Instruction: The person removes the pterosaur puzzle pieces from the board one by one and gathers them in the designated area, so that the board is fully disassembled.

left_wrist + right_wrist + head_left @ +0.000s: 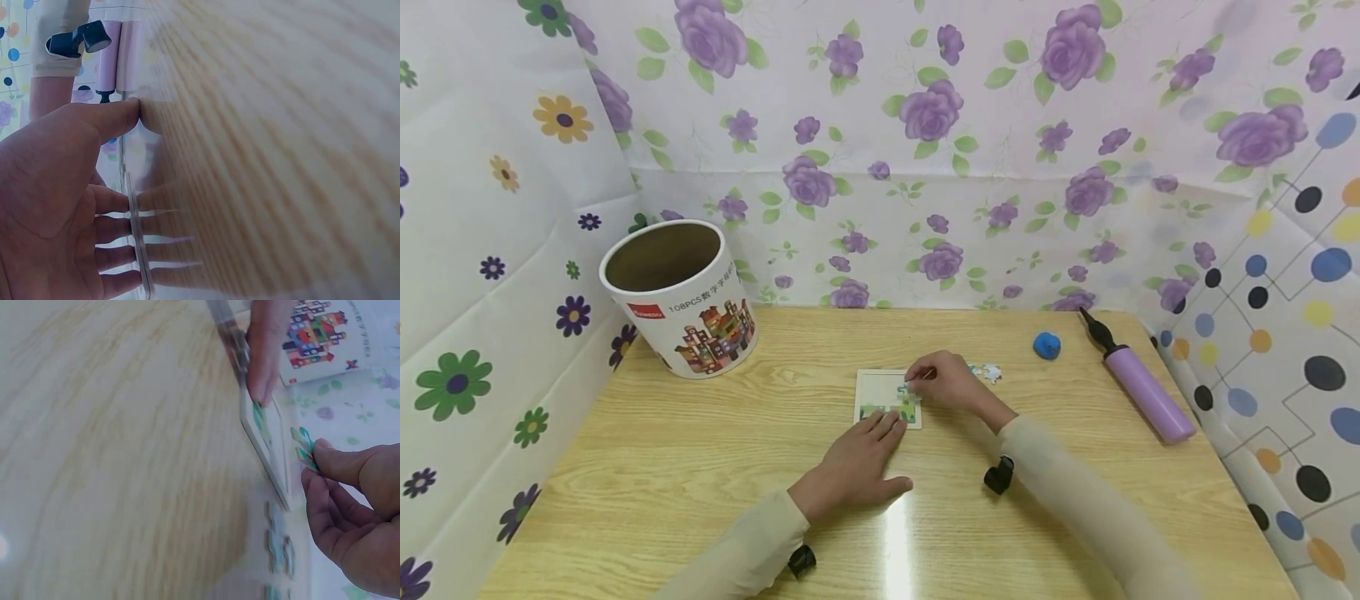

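Observation:
A small square jigsaw tray (877, 385) with a pale rim lies mid-table, several green pieces fitted along its near side. My left hand (862, 462) rests its straight fingertips on the tray's near edge, thumb spread out to the right over the wood. Between thumb and fingertips my right hand (953, 385) pinches a jigsaw piece (304, 449) with green and white print, held above the tray's right side. Just beyond the right hand, loose jigsaw pieces (992, 372) lie on the table, partly hidden by it; the right wrist view shows more of them.
At the back left stands a large white printed bucket (700, 308). A small blue object (1047, 345) sits toward the back right, beside a purple hand pump (1150, 393) with a black nozzle. Patterned cloth walls enclose the wooden table (700, 450) at the back and sides.

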{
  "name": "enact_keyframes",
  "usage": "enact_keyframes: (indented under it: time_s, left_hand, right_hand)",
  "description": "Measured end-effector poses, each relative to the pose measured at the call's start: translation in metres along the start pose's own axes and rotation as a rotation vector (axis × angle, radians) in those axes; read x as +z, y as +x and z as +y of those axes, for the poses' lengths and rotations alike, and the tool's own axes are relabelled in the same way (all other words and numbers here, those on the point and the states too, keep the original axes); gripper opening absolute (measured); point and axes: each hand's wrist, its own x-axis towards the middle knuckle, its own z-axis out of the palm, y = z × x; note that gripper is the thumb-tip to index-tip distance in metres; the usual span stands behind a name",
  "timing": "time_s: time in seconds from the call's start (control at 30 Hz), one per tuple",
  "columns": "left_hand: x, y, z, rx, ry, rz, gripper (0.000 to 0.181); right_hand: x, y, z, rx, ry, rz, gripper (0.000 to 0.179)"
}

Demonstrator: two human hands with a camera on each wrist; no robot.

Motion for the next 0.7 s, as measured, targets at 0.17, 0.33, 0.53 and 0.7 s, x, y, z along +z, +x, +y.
enact_keyframes:
  time_s: [0.17,0.33,0.53,0.7]
  left_hand:
    - [0.001,0.0,0.0,0.002,0.009,0.001,0.087]
    - [0.001,0.0,0.0,0.0,0.01,-0.01,0.087]
    - [0.0,0.0,0.0,0.002,-0.001,-0.014,0.086]
    - [0.001,0.0,0.0,0.0,0.0,-0.015,0.086]
  right_hand:
    - [-0.019,-0.015,0.01,-0.018,0.005,0.013,0.012]
    - [-0.037,-0.03,0.024,-0.009,-0.018,0.05,0.012]
    - [-0.055,-0.049,0.041,0.023,-0.035,0.085,0.013]
    - [-0.066,-0.062,0.056,0.054,-0.034,0.094,0.013]
